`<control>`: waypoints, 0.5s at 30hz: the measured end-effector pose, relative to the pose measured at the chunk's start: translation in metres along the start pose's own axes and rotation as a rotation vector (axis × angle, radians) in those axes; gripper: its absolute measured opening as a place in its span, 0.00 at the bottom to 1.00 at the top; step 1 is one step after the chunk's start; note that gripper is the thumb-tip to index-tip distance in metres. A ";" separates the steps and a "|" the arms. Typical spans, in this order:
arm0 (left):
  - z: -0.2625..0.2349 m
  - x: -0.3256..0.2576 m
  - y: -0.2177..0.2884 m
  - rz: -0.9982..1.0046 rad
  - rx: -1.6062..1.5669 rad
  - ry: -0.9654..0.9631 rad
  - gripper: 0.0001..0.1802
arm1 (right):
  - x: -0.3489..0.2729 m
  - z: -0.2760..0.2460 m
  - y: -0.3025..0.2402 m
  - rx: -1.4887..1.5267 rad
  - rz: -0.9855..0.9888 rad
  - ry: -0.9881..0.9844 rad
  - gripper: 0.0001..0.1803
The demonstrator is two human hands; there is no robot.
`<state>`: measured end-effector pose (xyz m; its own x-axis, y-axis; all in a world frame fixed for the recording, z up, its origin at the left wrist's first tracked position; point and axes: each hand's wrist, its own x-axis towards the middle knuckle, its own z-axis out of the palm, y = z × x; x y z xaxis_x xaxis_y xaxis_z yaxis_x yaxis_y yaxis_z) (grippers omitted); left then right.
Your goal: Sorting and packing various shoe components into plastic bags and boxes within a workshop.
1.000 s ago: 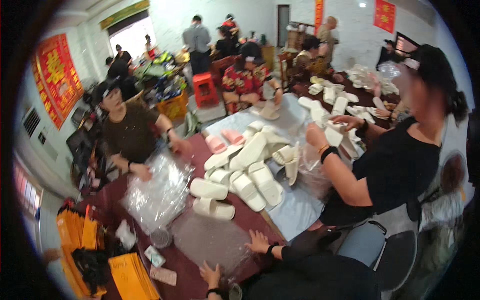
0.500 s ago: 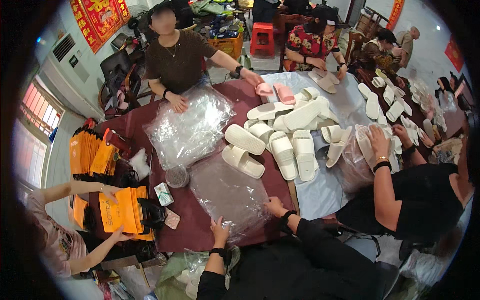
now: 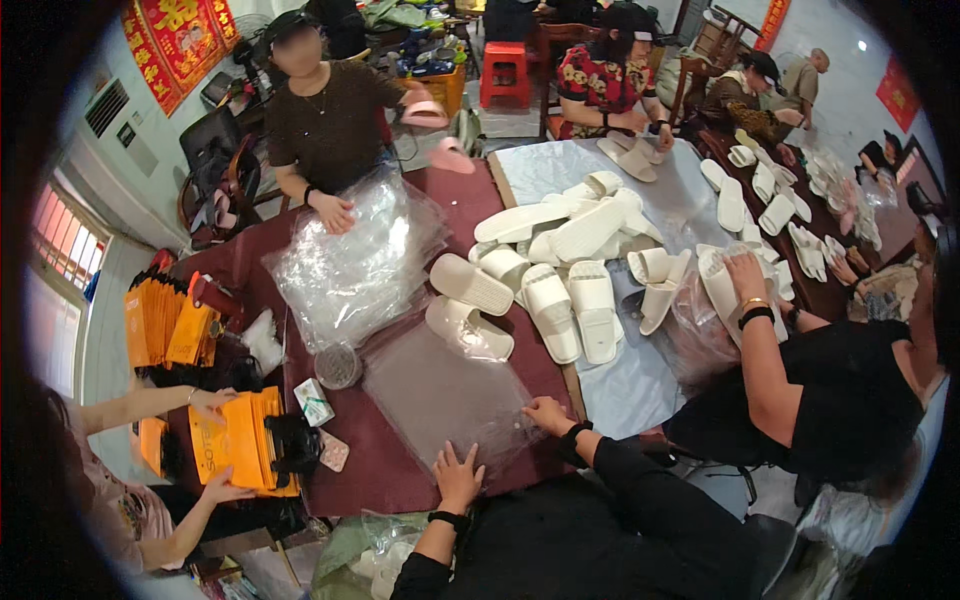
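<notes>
A flat stack of clear plastic bags lies on the dark red tablecloth in front of me. My left hand rests on its near edge with the fingers spread. At the right edge, my right hand pinches a bag's corner between thumb and fingers. Just beyond the bags lies a pair of white slippers, one partly over the other. More white slippers are heaped to the right, on a pale plastic sheet.
Across the table a person holds pink slippers beside another clear bag pile. At left, someone handles orange bags. A round tub and small box stand between. On my right, a co-worker's hand touches a slipper.
My left hand has opened, its fingers now spread on the bags. The far person has lifted the pink slippers off the heap, up and to the left.
</notes>
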<state>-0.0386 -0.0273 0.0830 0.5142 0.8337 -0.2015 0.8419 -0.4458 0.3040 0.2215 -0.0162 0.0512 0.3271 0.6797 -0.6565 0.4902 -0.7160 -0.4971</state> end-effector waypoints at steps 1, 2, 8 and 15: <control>0.003 0.000 -0.001 0.012 -0.001 -0.001 0.27 | 0.000 -0.003 0.001 0.005 0.007 0.009 0.21; 0.005 -0.001 -0.003 0.005 0.027 -0.023 0.27 | 0.000 -0.005 0.001 0.044 -0.110 0.222 0.20; 0.006 0.002 -0.010 0.009 0.043 -0.086 0.30 | 0.026 -0.060 -0.002 0.092 -0.261 0.866 0.21; 0.006 0.009 -0.009 0.031 0.050 -0.155 0.35 | 0.076 -0.136 0.002 -0.026 -0.269 0.688 0.17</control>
<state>-0.0407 -0.0179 0.0726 0.5562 0.7607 -0.3347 0.8302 -0.4898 0.2662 0.3573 0.0558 0.0775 0.6214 0.7835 -0.0057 0.6411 -0.5127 -0.5711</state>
